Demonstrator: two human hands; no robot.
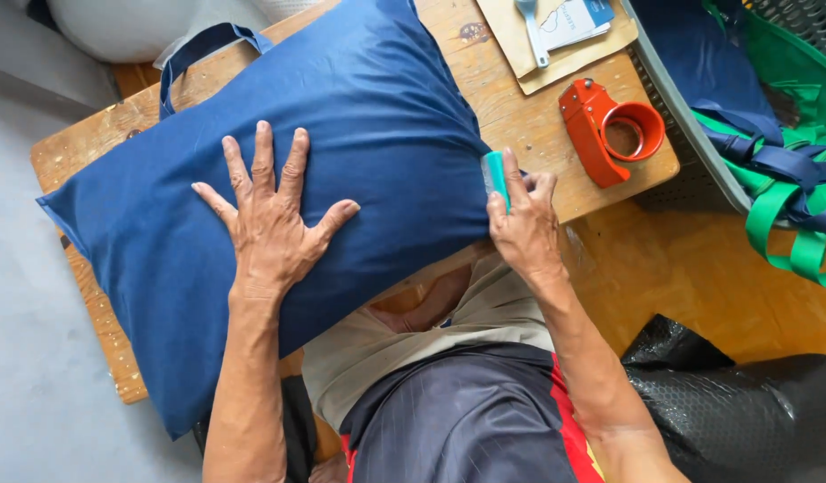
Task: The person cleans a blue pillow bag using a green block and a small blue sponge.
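Observation:
A dark blue fabric bag (377,116) with a blue handle lies stuffed and flat across a small wooden table (520,116). My left hand (270,224) rests on its middle, palm down and fingers spread. At the bag's right edge, my right hand (525,224) grips a small teal tool (495,174), held upright against the fabric.
An orange tape dispenser (610,130) sits on the table's right side. Behind it lie brown envelopes with a card and a light blue tool (531,27). A grey basket (690,134) of blue and green bags stands at right. Black bubble wrap (735,402) lies on the wooden floor.

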